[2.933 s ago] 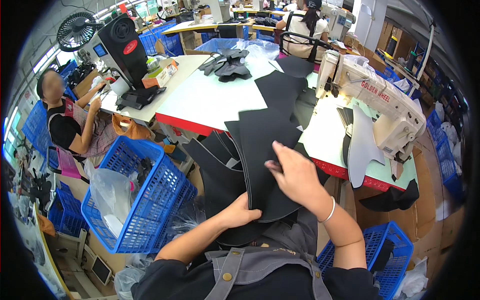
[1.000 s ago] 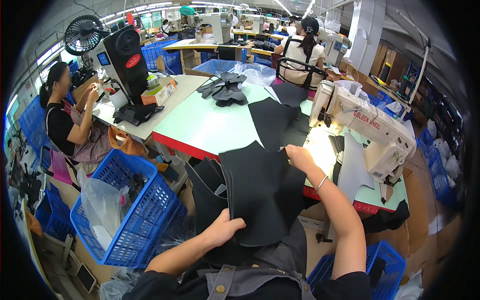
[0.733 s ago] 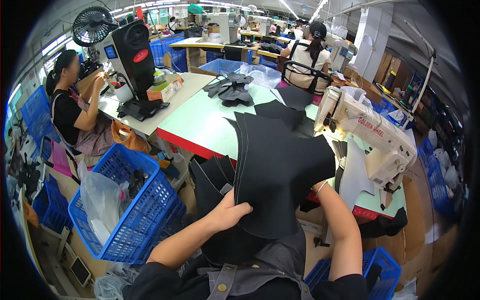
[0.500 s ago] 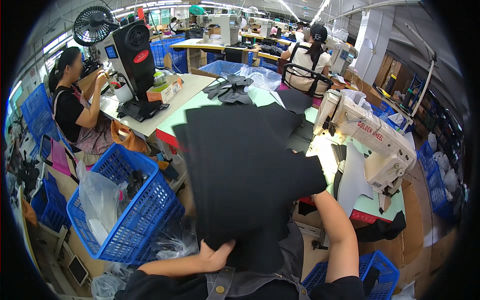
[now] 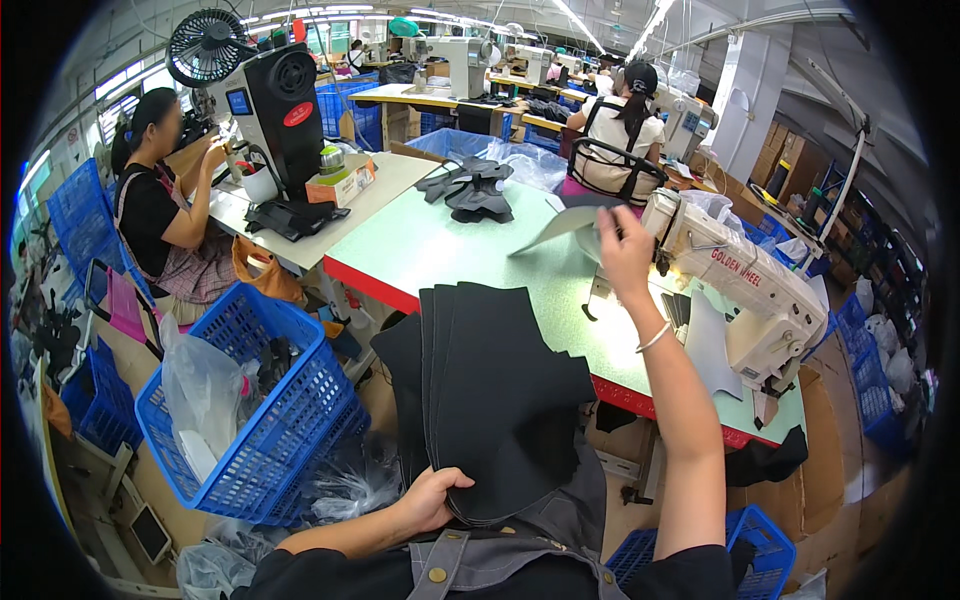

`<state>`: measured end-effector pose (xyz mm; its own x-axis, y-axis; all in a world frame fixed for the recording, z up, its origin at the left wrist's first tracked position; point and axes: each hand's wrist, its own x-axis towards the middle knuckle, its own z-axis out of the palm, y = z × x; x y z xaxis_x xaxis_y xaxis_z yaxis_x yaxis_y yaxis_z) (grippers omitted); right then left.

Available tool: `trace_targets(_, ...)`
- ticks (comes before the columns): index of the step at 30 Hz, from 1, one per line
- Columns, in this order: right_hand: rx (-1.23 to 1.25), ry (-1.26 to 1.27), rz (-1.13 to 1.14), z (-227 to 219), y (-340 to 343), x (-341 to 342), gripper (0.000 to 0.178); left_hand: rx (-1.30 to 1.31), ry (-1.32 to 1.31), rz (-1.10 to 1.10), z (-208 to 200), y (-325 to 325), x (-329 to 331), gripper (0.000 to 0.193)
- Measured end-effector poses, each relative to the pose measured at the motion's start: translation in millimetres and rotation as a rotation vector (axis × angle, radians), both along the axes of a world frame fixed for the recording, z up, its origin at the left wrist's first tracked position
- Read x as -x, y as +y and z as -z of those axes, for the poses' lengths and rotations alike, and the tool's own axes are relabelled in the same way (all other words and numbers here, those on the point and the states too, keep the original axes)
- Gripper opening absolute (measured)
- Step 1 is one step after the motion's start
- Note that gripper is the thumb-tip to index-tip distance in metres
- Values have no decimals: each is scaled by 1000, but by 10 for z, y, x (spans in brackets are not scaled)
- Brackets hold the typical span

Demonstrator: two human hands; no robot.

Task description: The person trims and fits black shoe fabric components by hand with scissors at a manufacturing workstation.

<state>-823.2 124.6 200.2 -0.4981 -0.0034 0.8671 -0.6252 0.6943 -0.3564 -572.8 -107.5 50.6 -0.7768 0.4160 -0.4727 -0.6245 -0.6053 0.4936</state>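
A stack of black cut fabric pieces [image 5: 500, 385] rests against my lap, its left edges slightly fanned. My left hand [image 5: 435, 498] is closed on the stack's lower left edge, thumb on top. Stretched out over the table, my right hand [image 5: 626, 250] grips a loose cut piece [image 5: 562, 230] whose pale side shows as it curls up. It is beside the head of a white sewing machine [image 5: 735, 262]. On the pale green tabletop [image 5: 430, 235] lie several dark cut pieces [image 5: 470, 188] near the far edge.
A blue basket [image 5: 265, 440] with plastic bags stands at my left, another blue basket [image 5: 765, 550] at my lower right. Grey and black pieces [image 5: 708, 335] lie beside the machine. One co-worker [image 5: 165, 200] sits at the left, another [image 5: 625, 130] ahead with their back to me.
The black stack has come down and toward me, uncovering the green tabletop. My right hand has left the stack's right side and reached forward to the loose piece by the machine.
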Motion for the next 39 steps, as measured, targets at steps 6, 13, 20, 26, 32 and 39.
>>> trace_targets(6,-527,-4,-589,-113,-282,-1540,16,-36,41,-82,61,25,83,30)
trace_targets(13,-667,-62,-497,932,-660,-2314,18,9,222,-57,141,81,66,28)
trace_targets(20,-616,-183,-450,1160,-576,-2457,15,-1,161,135,1,-3,44,64)
trace_targets(26,-641,-227,-564,1076,-581,-2507,17,110,164,69,58,-17,27,22)
trace_targets(32,-368,-125,-377,894,106,-2261,37,150,127,-58,107,-67,35,44)
trace_targets(39,-401,171,-149,815,223,-1698,27,106,63,-39,53,-54,65,46)
